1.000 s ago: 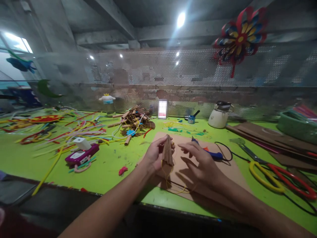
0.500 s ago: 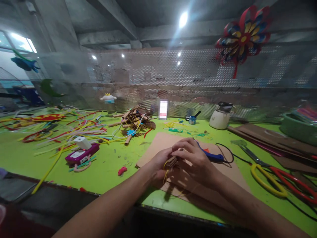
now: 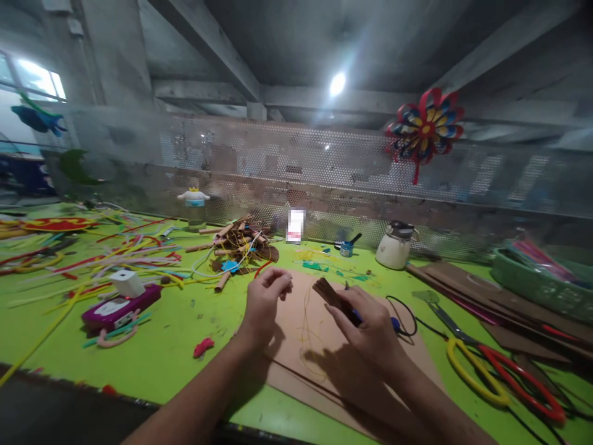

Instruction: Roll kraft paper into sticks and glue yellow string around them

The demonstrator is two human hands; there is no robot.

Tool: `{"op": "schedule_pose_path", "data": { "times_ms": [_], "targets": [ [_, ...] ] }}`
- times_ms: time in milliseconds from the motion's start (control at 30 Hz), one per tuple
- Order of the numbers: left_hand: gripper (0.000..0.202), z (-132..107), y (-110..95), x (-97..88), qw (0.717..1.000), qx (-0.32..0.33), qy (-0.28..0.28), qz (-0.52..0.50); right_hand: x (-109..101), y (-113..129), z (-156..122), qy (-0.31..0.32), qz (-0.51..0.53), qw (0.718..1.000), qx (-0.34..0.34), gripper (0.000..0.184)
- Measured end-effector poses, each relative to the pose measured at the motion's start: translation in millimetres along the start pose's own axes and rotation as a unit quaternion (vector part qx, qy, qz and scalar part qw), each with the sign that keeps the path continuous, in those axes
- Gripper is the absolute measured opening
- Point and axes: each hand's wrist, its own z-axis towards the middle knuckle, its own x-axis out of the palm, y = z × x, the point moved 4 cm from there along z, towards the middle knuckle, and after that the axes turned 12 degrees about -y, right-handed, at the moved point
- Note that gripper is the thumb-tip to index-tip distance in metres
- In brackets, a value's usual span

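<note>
My right hand (image 3: pixel 370 321) grips a brown bundle of cardboard strips (image 3: pixel 328 293), held tilted above a flat cardboard sheet (image 3: pixel 296 371). Thin yellow thread (image 3: pixel 304 324) trails below the bundle's end in loose loops. My left hand (image 3: pixel 266 306) is apart from the bundle, to its left, with fingers curled and pinched together; whatever is between them is too small to make out. Behind the right hand, mostly hidden, lies a blue-handled tool (image 3: pixel 395 324) with a black cord, resembling a glue gun.
Large scissors (image 3: pixel 477 364) with yellow and red handles lie at right, near stacked cardboard (image 3: pixel 454 278) and a green basket (image 3: pixel 532 275). A pile of cardboard rolls (image 3: pixel 243 238) stands behind my left hand. A purple power strip (image 3: pixel 123 309) and colourful strips (image 3: pixel 125 253) are at left.
My hands were together around the bundle; now they are apart. The left hand has moved left, and the right hand alone holds the bundle. The camera view has tilted up and shifted right.
</note>
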Motion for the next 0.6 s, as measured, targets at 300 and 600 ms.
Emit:
{"op": "schedule_pose_path", "data": {
  "times_ms": [300, 600],
  "targets": [
    [0.029, -41, 22, 33.1, 0.961, -0.036, 0.246, 0.119, 4, -10, -5, -0.014, 0.001, 0.999, 0.039, 0.016],
    [0.024, -31, 23, 29.5, 0.963, -0.156, 0.216, 0.041, 14, -5, -10, 0.014, 0.035, 0.994, 0.1, 0.032]
  ]
}}
